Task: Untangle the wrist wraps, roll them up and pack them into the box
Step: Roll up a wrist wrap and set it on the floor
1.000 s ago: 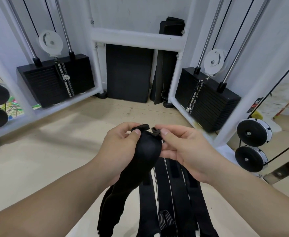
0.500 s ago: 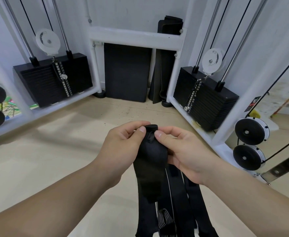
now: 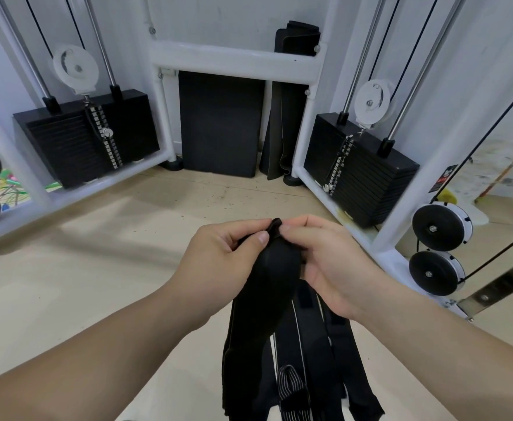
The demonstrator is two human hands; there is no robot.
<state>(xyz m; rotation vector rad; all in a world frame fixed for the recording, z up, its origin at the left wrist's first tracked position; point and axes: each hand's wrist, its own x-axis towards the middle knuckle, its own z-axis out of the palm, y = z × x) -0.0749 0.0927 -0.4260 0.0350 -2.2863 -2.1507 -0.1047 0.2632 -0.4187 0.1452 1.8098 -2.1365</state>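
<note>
Your left hand (image 3: 224, 256) and right hand (image 3: 328, 262) hold the wrist wraps (image 3: 264, 302) at mid-frame, above the floor (image 3: 66, 284). Each grip is closed, with the thumb and fingers pinching the bunched top end between them. The loose lengths hang side by side between your forearms.

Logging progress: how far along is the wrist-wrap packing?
Done: nothing visibly rolled or packed. In hand: left hand and right hand pinch the top end of one black fabric wrist wrap. Left: the other black straps hanging beneath need rolling, then everything needs packing away.
</note>
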